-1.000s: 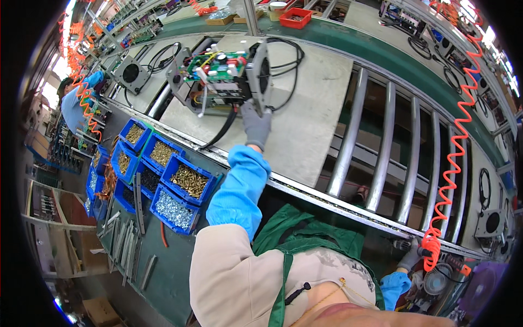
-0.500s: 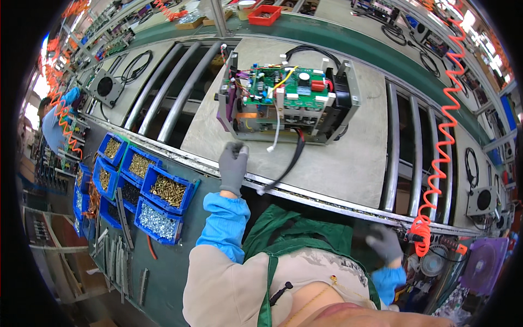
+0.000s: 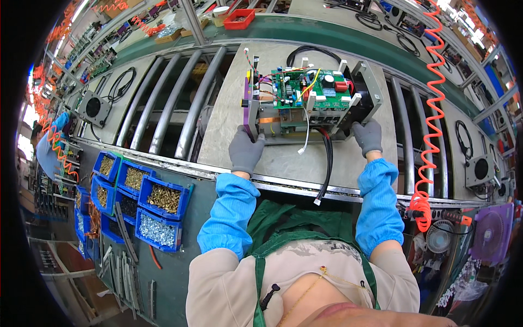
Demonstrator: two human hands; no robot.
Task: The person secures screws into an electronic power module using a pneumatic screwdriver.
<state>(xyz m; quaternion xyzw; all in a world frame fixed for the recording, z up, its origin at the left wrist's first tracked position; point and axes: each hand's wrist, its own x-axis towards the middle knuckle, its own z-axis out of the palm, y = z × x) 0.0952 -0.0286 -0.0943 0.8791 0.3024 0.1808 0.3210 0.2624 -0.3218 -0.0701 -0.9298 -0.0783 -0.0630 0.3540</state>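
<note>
With a closed grip, our left hand point(image 3: 246, 150) and right hand point(image 3: 368, 137) held the electronics unit point(image 3: 310, 101) by its near corners; it sat on a pale board point(image 3: 272, 166) between rollers point(image 3: 201, 103). Dark lettering point(image 3: 343, 247) crossed our shirt point(image 3: 294, 261).

Roller conveyor point(image 3: 202, 103): grey metal cylinders, ranked left to right.
Green strip point(image 3: 283, 27): band beyond the conveyor.
Workbench point(image 3: 174, 278): green top, near left.
Metal post point(image 3: 192, 22): far side, left of centre.
Light point(image 3: 25, 111): white glare, far left.
</note>
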